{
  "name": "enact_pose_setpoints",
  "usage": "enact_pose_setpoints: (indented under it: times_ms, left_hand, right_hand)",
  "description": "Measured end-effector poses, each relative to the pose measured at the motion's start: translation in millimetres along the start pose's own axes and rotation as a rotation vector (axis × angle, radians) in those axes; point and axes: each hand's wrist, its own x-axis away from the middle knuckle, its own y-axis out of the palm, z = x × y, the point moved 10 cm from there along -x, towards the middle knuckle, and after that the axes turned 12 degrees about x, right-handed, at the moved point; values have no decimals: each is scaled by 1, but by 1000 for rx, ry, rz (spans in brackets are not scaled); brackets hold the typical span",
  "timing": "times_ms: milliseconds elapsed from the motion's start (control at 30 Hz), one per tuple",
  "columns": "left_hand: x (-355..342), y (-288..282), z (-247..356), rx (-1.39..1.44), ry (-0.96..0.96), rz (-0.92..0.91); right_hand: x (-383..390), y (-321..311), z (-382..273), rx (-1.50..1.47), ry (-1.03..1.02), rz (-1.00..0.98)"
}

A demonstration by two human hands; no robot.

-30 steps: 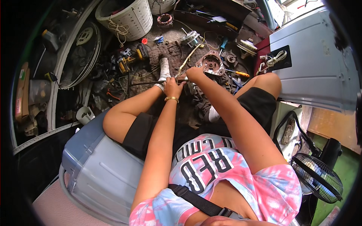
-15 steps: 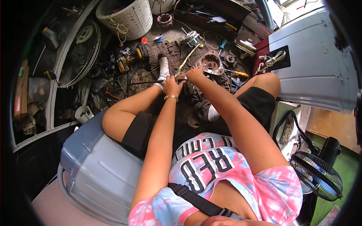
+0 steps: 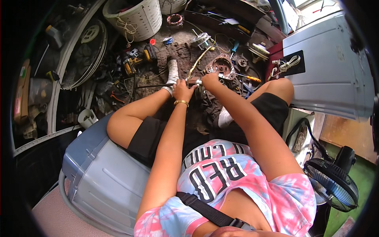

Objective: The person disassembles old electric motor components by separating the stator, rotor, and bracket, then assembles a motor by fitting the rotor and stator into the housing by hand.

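A long dark metal rod (image 3: 154,85) lies level across my front, with a short crosspiece at its left end. My left hand (image 3: 182,91) is closed around the rod's right part, its thumb pointing right. Just right of it, my right hand (image 3: 211,81) is closed beside a small silver metal piece (image 3: 198,82); what its fingers grip is hidden. A brown motor housing (image 3: 222,67), round and open, lies just beyond my right hand. A pale-wrapped cable (image 3: 196,65) runs up from between the hands.
On the floor lie a yellow-black cordless drill (image 3: 130,65), an orange-handled screwdriver (image 3: 252,78), blue-handled pliers (image 3: 248,89) and a silver motor (image 3: 202,40). A white basket (image 3: 134,23) stands far left. A grey appliance body (image 3: 331,67) lies at right, above a black fan (image 3: 331,183).
My right hand has shifted slightly right and down, baring the silver piece between the hands. My left hand stays nearly in place on the rod.
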Motion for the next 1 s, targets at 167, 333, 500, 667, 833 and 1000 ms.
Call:
enact_pose_setpoints:
  times_ms: [167,333,500,667,833,1000]
  left_hand:
    - [-1,2,-11,49,25,-10]
    - [-2,7,-11,54,39,-4]
    - [-3,4,-15,28,41,2]
    - [-2,7,-16,37,58,-15]
    - [-10,6,1,64,98,4]
    - [-8,10,-2,98,44,-36]
  right_hand:
    - [19,-9,25,-548,-80,124]
    - [36,5,-4,-667,-3,5]
    - [45,-14,1,-768,32,221]
    - [54,-19,-5,-783,30,157]
    - [46,-11,12,-754,43,216]
    - [43,-10,26,-890,208,322]
